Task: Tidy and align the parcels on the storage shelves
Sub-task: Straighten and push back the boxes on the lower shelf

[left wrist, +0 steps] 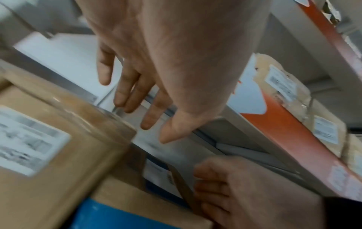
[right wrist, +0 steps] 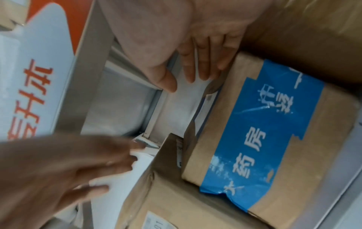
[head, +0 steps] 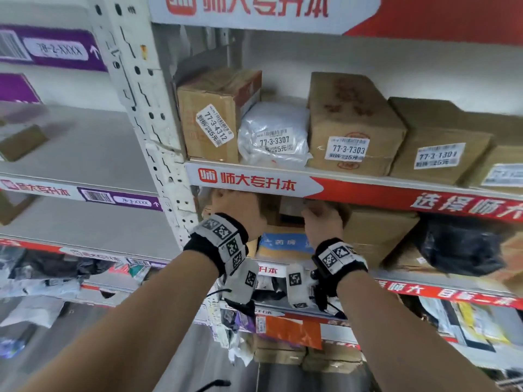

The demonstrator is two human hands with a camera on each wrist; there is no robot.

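Both hands, left hand and right hand, reach open-fingered above the blue-taped parcel.

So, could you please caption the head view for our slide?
Both hands, left hand and right hand, reach above the blue-taped box.

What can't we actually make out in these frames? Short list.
- Head view: fingers of the left hand and right hand are hidden under the shelf edge banner.
- Left wrist view: label on the brown box is motion-blurred, unreadable.
- Right wrist view: the white parcel under the left hand's fingers is blurred; contact unclear.
- Head view: the far-right box label is cut off and blurred.
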